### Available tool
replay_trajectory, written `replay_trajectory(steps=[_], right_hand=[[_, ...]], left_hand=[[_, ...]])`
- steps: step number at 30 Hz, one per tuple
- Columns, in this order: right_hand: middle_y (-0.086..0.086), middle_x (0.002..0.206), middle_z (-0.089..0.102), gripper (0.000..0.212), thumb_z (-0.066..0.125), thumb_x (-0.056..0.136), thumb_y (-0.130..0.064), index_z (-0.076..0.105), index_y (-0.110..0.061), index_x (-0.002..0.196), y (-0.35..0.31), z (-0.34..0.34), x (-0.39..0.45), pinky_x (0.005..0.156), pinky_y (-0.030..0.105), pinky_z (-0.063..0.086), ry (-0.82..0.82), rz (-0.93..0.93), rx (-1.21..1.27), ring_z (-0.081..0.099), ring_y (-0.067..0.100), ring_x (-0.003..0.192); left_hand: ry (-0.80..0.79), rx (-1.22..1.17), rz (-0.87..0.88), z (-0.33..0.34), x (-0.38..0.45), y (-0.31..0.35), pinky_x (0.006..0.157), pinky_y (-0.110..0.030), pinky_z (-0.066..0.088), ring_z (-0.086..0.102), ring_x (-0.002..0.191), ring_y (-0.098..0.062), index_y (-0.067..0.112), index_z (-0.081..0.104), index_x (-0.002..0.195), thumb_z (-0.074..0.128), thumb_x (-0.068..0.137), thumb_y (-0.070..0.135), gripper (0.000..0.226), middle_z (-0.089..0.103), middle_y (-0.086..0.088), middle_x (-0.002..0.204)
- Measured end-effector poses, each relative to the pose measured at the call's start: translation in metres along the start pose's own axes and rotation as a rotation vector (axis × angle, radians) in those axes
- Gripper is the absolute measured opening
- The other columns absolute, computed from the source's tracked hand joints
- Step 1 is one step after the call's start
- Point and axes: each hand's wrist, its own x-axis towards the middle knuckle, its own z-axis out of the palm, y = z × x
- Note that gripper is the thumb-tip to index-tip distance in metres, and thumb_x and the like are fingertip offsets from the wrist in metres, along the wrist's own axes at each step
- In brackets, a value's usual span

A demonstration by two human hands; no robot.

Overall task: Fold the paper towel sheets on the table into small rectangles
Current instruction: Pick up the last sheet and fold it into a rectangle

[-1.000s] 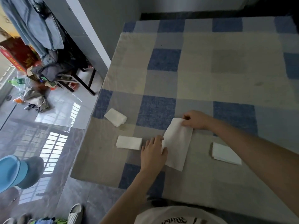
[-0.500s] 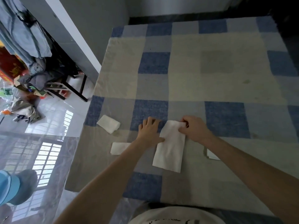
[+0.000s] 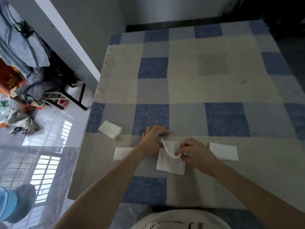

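My right hand [image 3: 195, 152] pinching the sheet [image 3: 170, 160], left hand [image 3: 152, 139] gripping its far edge, folded towels [image 3: 110, 129] left, stack [image 3: 223, 151] right on tabletop [image 3: 214, 90]

Room clutter left of the checked tablecloth [image 3: 214, 90]

I see a dark chair [image 3: 69, 96] heaped with grey clothes [image 3: 21, 47] beyond its far-left corner, a red box [image 3: 9, 80] behind that, crumpled cloth [image 3: 24, 123] on the glossy floor [image 3: 54, 129], and a blue cap [image 3: 8, 205] near-left.

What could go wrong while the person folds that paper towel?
The right hand pinches the far edge of the paper towel and brings it over; the thin sheet might tear if pulled hard. The left hand holds only one far corner, so the edges may not line up. The left forearm lies over a folded towel and could nudge it.
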Motion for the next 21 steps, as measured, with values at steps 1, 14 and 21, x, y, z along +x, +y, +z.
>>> replay_trajectory(steps=[1, 14, 21], right_hand=[[-0.004, 0.088, 0.065, 0.016, 0.072, 0.071, -0.015, 0.076, -0.021, 0.085, -0.001, 0.002, -0.004, 0.076, 0.019, 0.04, -0.009, -0.028, -0.016, 0.049, 0.006, 0.086], [-0.013, 0.064, 0.045, 0.023, 0.042, 0.092, -0.011, 0.047, -0.02, 0.07, -0.028, -0.031, 0.008, 0.054, 0.018, 0.029, 0.08, 0.282, 0.531, 0.038, 0.005, 0.061], [0.007, 0.069, 0.052, 0.016, 0.05, 0.094, -0.014, 0.048, -0.004, 0.081, -0.011, -0.044, 0.036, 0.055, 0.035, 0.039, 0.147, 0.452, 0.482, 0.049, 0.02, 0.059]], left_hand=[[-0.059, 0.036, 0.025, -0.003, -0.004, 0.005, 0.103, -0.035, 0.017, 0.025, 0.128, -0.021, 0.04, 0.045, 0.135, 0.069, 0.085, 0.029, 0.057, 0.037, 0.009, 0.139], [-0.465, -0.477, -0.063, -0.011, -0.014, 0.033, 0.097, -0.034, 0.05, 0.062, 0.111, -0.017, 0.021, 0.064, 0.12, 0.076, 0.08, 0.013, 0.042, 0.067, -0.002, 0.119], [-0.138, -0.735, -0.135, -0.017, -0.006, 0.033, 0.085, -0.035, 0.057, 0.069, 0.098, -0.02, 0.007, 0.065, 0.114, 0.072, 0.086, 0.012, 0.03, 0.071, -0.01, 0.11]])
